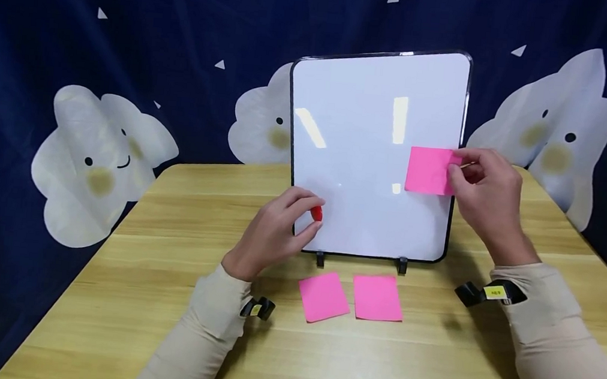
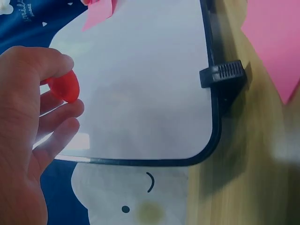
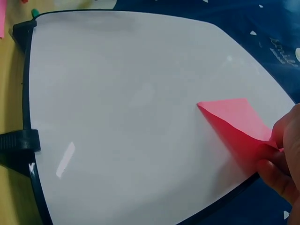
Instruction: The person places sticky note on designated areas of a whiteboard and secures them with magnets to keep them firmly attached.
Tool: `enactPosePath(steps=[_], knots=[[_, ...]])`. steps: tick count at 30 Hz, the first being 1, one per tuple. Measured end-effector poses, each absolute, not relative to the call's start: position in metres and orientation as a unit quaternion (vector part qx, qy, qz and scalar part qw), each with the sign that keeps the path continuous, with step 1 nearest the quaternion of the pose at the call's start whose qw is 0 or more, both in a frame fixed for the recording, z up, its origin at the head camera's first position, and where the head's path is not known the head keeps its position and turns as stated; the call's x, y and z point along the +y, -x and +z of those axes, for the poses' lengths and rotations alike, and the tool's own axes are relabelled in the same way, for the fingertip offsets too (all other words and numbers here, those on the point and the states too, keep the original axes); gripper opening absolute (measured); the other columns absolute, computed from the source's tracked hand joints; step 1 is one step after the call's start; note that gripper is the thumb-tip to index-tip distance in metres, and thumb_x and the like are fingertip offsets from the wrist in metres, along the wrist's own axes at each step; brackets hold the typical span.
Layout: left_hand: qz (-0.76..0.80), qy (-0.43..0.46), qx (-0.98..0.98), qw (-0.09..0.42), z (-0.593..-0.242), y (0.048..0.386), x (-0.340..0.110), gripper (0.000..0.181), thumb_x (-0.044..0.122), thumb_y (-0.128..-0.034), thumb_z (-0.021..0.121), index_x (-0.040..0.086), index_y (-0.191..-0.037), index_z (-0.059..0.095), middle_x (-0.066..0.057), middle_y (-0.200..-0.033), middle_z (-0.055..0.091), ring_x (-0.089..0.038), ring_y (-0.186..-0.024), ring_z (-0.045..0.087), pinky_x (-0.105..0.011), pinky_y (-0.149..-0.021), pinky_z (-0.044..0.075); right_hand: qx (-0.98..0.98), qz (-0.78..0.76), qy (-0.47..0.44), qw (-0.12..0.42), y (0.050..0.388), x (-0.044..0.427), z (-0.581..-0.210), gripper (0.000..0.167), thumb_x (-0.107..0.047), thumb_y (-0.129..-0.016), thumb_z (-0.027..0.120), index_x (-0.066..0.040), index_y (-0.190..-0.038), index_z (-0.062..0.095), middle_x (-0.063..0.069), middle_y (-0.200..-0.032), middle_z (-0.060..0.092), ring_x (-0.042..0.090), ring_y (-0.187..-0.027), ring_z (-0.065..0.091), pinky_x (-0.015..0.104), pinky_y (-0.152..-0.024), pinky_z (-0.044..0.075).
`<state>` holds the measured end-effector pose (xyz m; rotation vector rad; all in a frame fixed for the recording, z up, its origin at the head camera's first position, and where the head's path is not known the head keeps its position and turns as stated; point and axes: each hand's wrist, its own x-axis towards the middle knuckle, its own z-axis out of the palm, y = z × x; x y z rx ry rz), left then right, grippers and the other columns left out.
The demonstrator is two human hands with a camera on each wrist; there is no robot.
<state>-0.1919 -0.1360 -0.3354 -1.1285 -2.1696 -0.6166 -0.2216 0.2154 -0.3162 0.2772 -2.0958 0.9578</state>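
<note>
A whiteboard (image 1: 364, 116) with a black frame stands upright on the table. In front of its right side, my right hand (image 1: 489, 197) pinches a pink sticky note (image 1: 429, 171) by its right edge. The right wrist view shows this sticky note (image 3: 239, 115) angled to the board, its left corner near or touching the surface. My left hand (image 1: 278, 226) holds a red round magnet (image 2: 65, 86) between thumb and fingertips, before the board's lower left. Two more pink sticky notes, a left one (image 1: 323, 298) and a right one (image 1: 377, 298), lie on the table below the board.
Two black feet, the left foot (image 1: 320, 258) and the right foot (image 1: 402, 265), hold up the board on the wooden table (image 1: 168, 250). A dark blue curtain (image 1: 188, 23) with cloud faces hangs behind. A small green thing (image 3: 35, 12) shows by a board corner.
</note>
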Motion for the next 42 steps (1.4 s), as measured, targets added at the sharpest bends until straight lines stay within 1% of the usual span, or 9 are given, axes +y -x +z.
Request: enactPosePath(steps=[4, 8, 11, 15, 18, 24, 30, 34, 42], knots=[[-0.230, 0.425, -0.823, 0.299, -0.335, 0.193, -0.132, 0.029, 0.015, -0.0900, 0.072, 0.002, -0.115, 0.069, -0.006, -0.110, 0.062, -0.017, -0.090, 0.061, -0.025, -0.078, 0.053, -0.831, 0.365, -0.114, 0.404, 0.223, 0.215, -0.316, 0.021, -0.007, -0.092, 0.068, 0.002, -0.111, 0.072, 0.016, -0.100, 0.061, -0.010, -0.080, 0.050, 0.006, -0.072, 0.040], [-0.229, 0.421, -0.827, 0.295, -0.333, 0.194, -0.129, 0.029, 0.016, -0.0910, 0.071, 0.002, -0.116, 0.069, -0.006, -0.111, 0.061, -0.017, -0.091, 0.062, -0.025, -0.078, 0.053, -0.826, 0.361, -0.117, 0.417, 0.225, 0.214, -0.317, 0.018, -0.004, -0.092, 0.067, 0.005, -0.107, 0.073, 0.017, -0.098, 0.060, -0.009, -0.079, 0.049, 0.008, -0.072, 0.040], [-0.229, 0.423, -0.824, 0.299, -0.331, 0.195, -0.127, 0.028, 0.016, -0.0908, 0.072, 0.003, -0.116, 0.070, -0.006, -0.111, 0.062, -0.018, -0.090, 0.063, -0.025, -0.076, 0.054, -0.825, 0.358, -0.110, 0.423, 0.225, 0.212, -0.317, 0.018, -0.003, -0.093, 0.065, 0.005, -0.107, 0.073, 0.019, -0.096, 0.059, -0.004, -0.079, 0.050, 0.009, -0.071, 0.039], [-0.224, 0.431, -0.818, 0.308, -0.328, 0.199, -0.121, 0.028, 0.015, -0.0900, 0.072, 0.003, -0.115, 0.070, -0.006, -0.111, 0.063, -0.016, -0.091, 0.062, -0.024, -0.074, 0.054, -0.833, 0.357, -0.085, 0.415, 0.223, 0.212, -0.316, 0.020, -0.007, -0.094, 0.065, 0.005, -0.109, 0.074, 0.019, -0.096, 0.059, 0.012, -0.081, 0.054, 0.013, -0.071, 0.037], [-0.221, 0.437, -0.814, 0.313, -0.325, 0.201, -0.116, 0.028, 0.015, -0.0898, 0.072, 0.003, -0.115, 0.070, -0.006, -0.110, 0.063, -0.015, -0.091, 0.062, -0.024, -0.072, 0.053, -0.836, 0.357, -0.070, 0.410, 0.222, 0.213, -0.316, 0.022, -0.009, -0.095, 0.065, 0.004, -0.109, 0.074, 0.018, -0.096, 0.059, 0.021, -0.083, 0.055, 0.014, -0.071, 0.035], [-0.222, 0.442, -0.811, 0.313, -0.322, 0.202, -0.108, 0.028, 0.015, -0.0897, 0.072, 0.004, -0.115, 0.070, -0.007, -0.110, 0.063, -0.015, -0.092, 0.062, -0.024, -0.072, 0.053, -0.842, 0.360, -0.052, 0.397, 0.225, 0.214, -0.316, 0.024, -0.015, -0.096, 0.064, 0.003, -0.108, 0.074, 0.018, -0.100, 0.061, 0.026, -0.084, 0.059, 0.014, -0.071, 0.036], [-0.219, 0.450, -0.806, 0.317, -0.321, 0.205, -0.099, 0.027, 0.015, -0.0905, 0.071, 0.004, -0.115, 0.070, -0.006, -0.110, 0.063, -0.014, -0.093, 0.062, -0.023, -0.072, 0.051, -0.851, 0.364, -0.042, 0.375, 0.225, 0.214, -0.318, 0.027, -0.020, -0.097, 0.062, 0.004, -0.107, 0.071, 0.017, -0.101, 0.063, 0.031, -0.084, 0.059, 0.022, -0.071, 0.037], [-0.219, 0.453, -0.804, 0.317, -0.319, 0.208, -0.092, 0.028, 0.016, -0.0907, 0.072, 0.004, -0.116, 0.070, -0.007, -0.111, 0.063, -0.014, -0.094, 0.062, -0.023, -0.074, 0.051, -0.850, 0.368, -0.042, 0.374, 0.226, 0.214, -0.319, 0.027, -0.021, -0.097, 0.062, 0.004, -0.106, 0.070, 0.017, -0.101, 0.065, 0.030, -0.080, 0.058, 0.023, -0.070, 0.037], [-0.214, 0.448, -0.812, 0.307, -0.312, 0.216, -0.082, 0.031, 0.017, -0.0911, 0.072, 0.005, -0.120, 0.070, -0.006, -0.112, 0.063, -0.013, -0.094, 0.060, -0.022, -0.075, 0.050, -0.849, 0.366, -0.046, 0.379, 0.226, 0.215, -0.322, 0.026, -0.020, -0.097, 0.062, 0.003, -0.106, 0.069, 0.017, -0.102, 0.069, 0.021, -0.072, 0.054, 0.020, -0.064, 0.037]])
